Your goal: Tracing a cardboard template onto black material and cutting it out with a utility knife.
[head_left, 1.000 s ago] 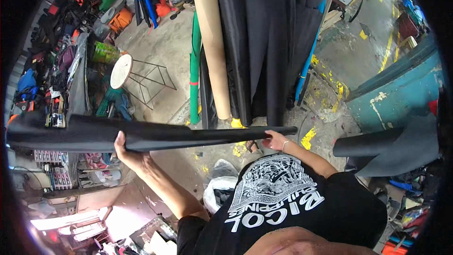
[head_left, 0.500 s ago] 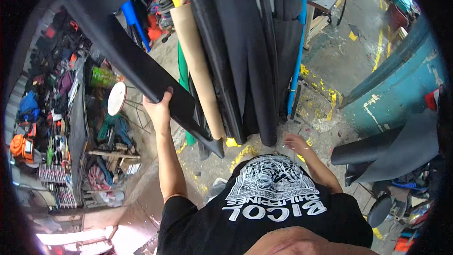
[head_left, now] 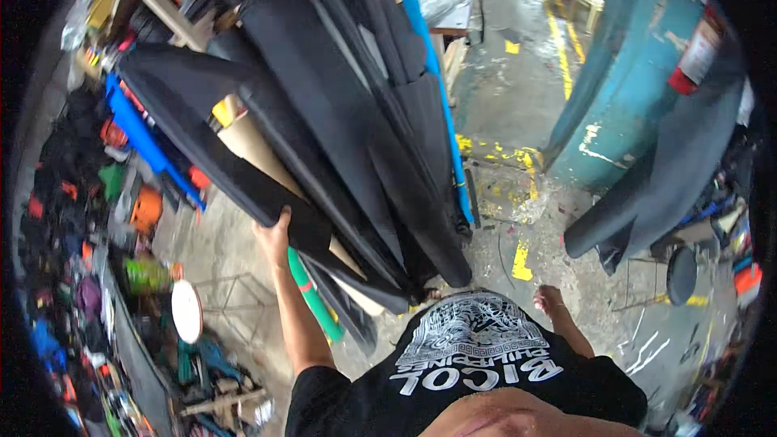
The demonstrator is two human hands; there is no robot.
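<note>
Upright rolls of black sheet material (head_left: 324,97) stand bunched in front of me, leaning away at the top. My left hand (head_left: 273,233) grips the near edge of the leftmost black roll (head_left: 235,170), thumb on top, its fingers hidden beneath. That roll slants across a tan roll (head_left: 251,142), covering much of it. Just past my left wrist leans a green roll (head_left: 314,299). My right hand (head_left: 550,299) hangs low on the right, holding nothing, its fingers loosely bent and apart, touching none of the rolls.
A thin blue roll (head_left: 435,89) borders the bundle's right side. Farther right stands a teal pillar (head_left: 615,89) with chipped paint, with a draped dark sheet (head_left: 664,186) beside it. A round-topped stool (head_left: 187,311) and heaped goods lie left. Yellow lines mark the concrete floor.
The held black roll now lies closer against the bundle, over the tan roll. My view has turned, shifting the rolls and pillar leftward. My right hand has dropped lower, away from the rolls.
</note>
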